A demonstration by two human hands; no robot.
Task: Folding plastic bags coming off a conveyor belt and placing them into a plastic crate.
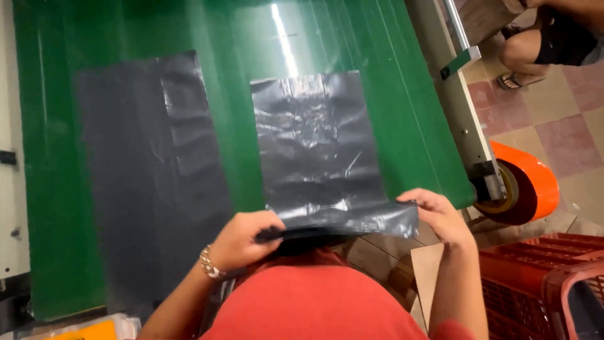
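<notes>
A stack of shiny black plastic bags (314, 145) lies on the green conveyor belt (390, 107), its near end hanging over the belt's front edge. My left hand (242, 239) pinches the stack's near left corner. My right hand (440, 217) grips its near right corner. A second, duller sheet of black bags (145, 182) lies flat on the belt to the left, untouched. A bracelet sits on my left wrist.
The machine's grey side rail (462, 113) runs along the belt's right edge, with an orange roll (535, 186) at its end. Red plastic crates (541, 283) stand at lower right. Another person crouches on the tiled floor (541, 44) at upper right.
</notes>
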